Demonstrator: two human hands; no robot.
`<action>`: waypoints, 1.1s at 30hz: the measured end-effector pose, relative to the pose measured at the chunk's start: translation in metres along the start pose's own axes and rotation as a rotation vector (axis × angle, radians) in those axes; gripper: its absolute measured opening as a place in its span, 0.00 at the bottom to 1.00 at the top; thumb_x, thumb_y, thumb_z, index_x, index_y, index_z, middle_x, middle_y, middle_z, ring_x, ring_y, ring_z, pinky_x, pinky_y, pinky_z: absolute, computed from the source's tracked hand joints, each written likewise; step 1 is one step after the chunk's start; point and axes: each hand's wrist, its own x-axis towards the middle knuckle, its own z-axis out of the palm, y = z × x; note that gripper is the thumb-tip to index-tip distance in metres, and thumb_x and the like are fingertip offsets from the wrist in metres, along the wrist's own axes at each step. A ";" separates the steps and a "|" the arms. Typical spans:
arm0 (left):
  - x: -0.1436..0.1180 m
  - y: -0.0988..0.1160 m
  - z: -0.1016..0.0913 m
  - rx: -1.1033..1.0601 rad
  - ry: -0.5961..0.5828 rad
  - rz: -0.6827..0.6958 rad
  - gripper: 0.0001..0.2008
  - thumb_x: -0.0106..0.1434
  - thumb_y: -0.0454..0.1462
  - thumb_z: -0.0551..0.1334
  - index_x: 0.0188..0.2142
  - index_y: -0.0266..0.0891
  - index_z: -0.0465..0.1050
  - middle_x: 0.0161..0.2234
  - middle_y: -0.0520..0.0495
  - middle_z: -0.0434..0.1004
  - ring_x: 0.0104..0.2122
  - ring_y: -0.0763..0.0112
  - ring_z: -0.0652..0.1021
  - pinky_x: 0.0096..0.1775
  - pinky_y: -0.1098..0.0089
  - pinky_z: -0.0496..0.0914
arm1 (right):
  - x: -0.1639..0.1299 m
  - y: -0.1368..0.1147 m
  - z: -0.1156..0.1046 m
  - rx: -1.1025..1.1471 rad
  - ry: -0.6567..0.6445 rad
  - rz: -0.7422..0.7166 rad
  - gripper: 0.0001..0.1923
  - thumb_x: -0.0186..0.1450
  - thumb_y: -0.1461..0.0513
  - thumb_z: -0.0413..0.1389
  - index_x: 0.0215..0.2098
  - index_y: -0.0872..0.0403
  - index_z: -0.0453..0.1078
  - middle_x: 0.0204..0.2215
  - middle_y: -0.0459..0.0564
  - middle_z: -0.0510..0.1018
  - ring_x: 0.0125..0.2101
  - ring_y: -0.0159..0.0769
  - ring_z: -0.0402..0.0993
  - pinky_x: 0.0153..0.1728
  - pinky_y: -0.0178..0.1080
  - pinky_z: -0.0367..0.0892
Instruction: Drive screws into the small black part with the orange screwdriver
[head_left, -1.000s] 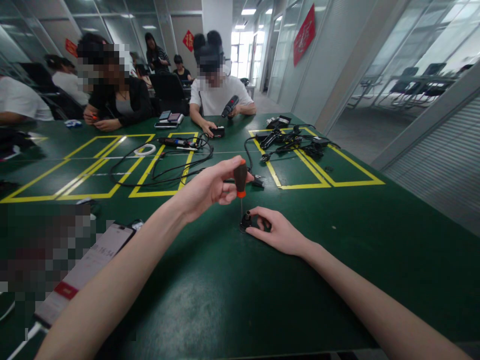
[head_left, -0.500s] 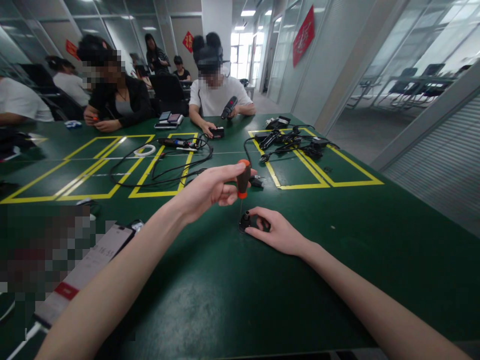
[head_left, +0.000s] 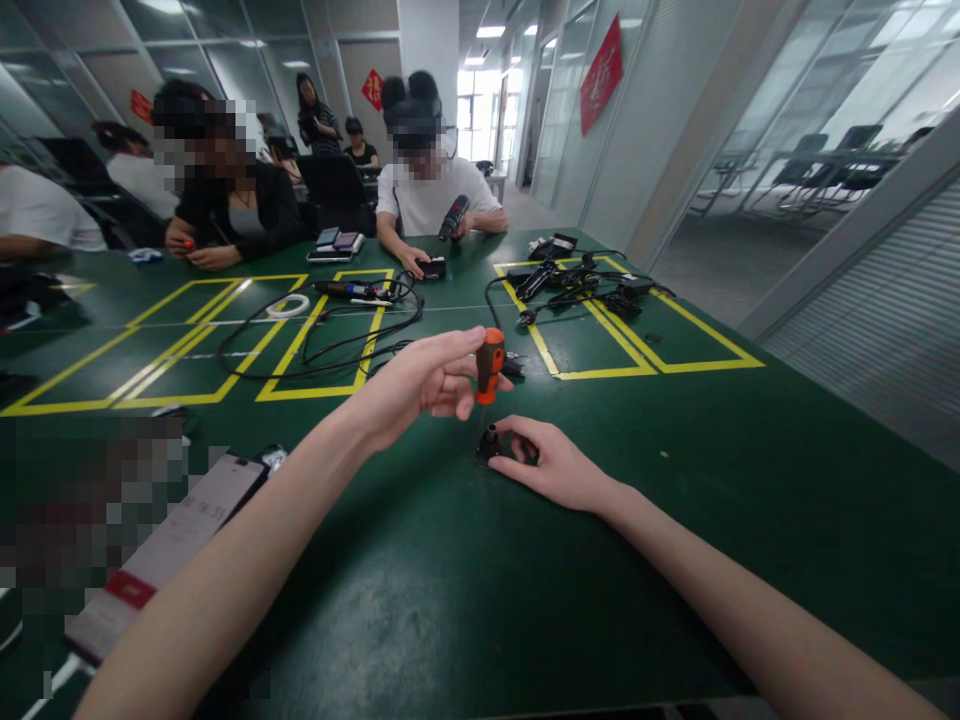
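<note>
While the left hand [head_left: 420, 385] pinches the screwdriver [head_left: 489, 366] by its orange-and-black handle, the tool's long axis runs approx. vertical, top tilted slightly right, tip end pointing down toward the small black part [head_left: 489, 445]. Shaft is too thin to trace; tip contact cannot be confirmed. Screwdriver sits near centre of scene, just above the part.

Right hand [head_left: 555, 465] lies flat on the bench [head_left: 465, 590], fingers curled round the part's right side, pinning it down.

Surface: dark green bench w/ yellow taped rectangles [head_left: 300, 335] across the far half. Room: office w/ glass partitions, ceiling strip lights, red wall hanging [head_left: 600, 72] far right.

Surroundings:
- Phone [head_left: 161, 550], near left, face up.
- Black cable loops [head_left: 337, 335], far left of the hands.
- Pile of black adapters and leads [head_left: 581, 285], far right.
- White tape ring [head_left: 289, 306], far left.
- Other persons seated along the far edge; one holds a power driver [head_left: 453, 216].

Bench between the hands and near edge carries only the forearms.
</note>
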 end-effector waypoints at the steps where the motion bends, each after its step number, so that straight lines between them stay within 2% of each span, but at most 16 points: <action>1: -0.001 0.000 0.000 0.010 0.015 0.004 0.28 0.59 0.58 0.70 0.43 0.36 0.75 0.37 0.43 0.83 0.21 0.78 0.71 0.23 0.75 0.55 | 0.000 0.000 0.000 -0.001 -0.001 -0.001 0.12 0.68 0.56 0.62 0.46 0.54 0.74 0.29 0.43 0.74 0.26 0.32 0.67 0.31 0.36 0.63; 5: -0.002 -0.002 0.000 0.038 0.041 0.003 0.29 0.58 0.58 0.71 0.46 0.37 0.78 0.34 0.48 0.78 0.22 0.79 0.68 0.24 0.75 0.53 | 0.000 -0.001 0.000 -0.012 0.000 -0.006 0.12 0.68 0.56 0.62 0.46 0.54 0.74 0.29 0.44 0.74 0.26 0.32 0.67 0.32 0.36 0.63; 8: -0.002 -0.002 -0.001 0.064 0.048 0.006 0.29 0.58 0.59 0.71 0.42 0.34 0.80 0.31 0.48 0.74 0.23 0.79 0.66 0.24 0.74 0.51 | 0.000 -0.002 -0.001 -0.014 -0.006 -0.003 0.12 0.68 0.56 0.62 0.46 0.54 0.74 0.30 0.44 0.75 0.27 0.32 0.67 0.32 0.36 0.63; 13: -0.001 0.001 0.000 0.021 0.033 0.030 0.32 0.59 0.63 0.66 0.39 0.35 0.79 0.40 0.40 0.82 0.24 0.76 0.70 0.24 0.72 0.60 | 0.000 -0.002 -0.001 -0.018 -0.008 0.009 0.13 0.69 0.55 0.61 0.47 0.54 0.74 0.29 0.43 0.74 0.27 0.33 0.67 0.31 0.37 0.62; 16: -0.001 0.002 0.000 0.029 0.020 0.015 0.33 0.61 0.64 0.63 0.37 0.34 0.78 0.40 0.38 0.84 0.22 0.75 0.70 0.25 0.72 0.62 | -0.001 -0.001 -0.001 -0.017 -0.004 0.008 0.13 0.69 0.54 0.62 0.47 0.53 0.74 0.28 0.43 0.73 0.26 0.33 0.67 0.31 0.37 0.62; 23: 0.001 -0.001 -0.001 0.023 0.030 0.032 0.28 0.61 0.59 0.68 0.41 0.36 0.77 0.36 0.44 0.82 0.22 0.77 0.71 0.23 0.75 0.60 | -0.001 -0.001 -0.001 -0.017 -0.002 0.005 0.12 0.69 0.56 0.62 0.46 0.54 0.74 0.29 0.43 0.74 0.27 0.32 0.67 0.31 0.37 0.63; 29: -0.001 -0.003 -0.001 0.056 0.037 0.043 0.29 0.62 0.60 0.68 0.40 0.34 0.79 0.26 0.51 0.70 0.22 0.78 0.67 0.22 0.76 0.55 | -0.001 -0.001 -0.001 -0.010 0.001 -0.006 0.13 0.68 0.55 0.62 0.48 0.54 0.75 0.30 0.44 0.75 0.27 0.32 0.68 0.32 0.37 0.64; 33: 0.000 -0.002 0.000 0.051 0.023 0.053 0.28 0.62 0.59 0.68 0.39 0.34 0.78 0.31 0.47 0.77 0.22 0.78 0.69 0.23 0.75 0.59 | -0.001 -0.001 -0.001 -0.007 -0.001 0.000 0.14 0.69 0.54 0.62 0.47 0.54 0.75 0.30 0.45 0.75 0.27 0.33 0.67 0.31 0.36 0.63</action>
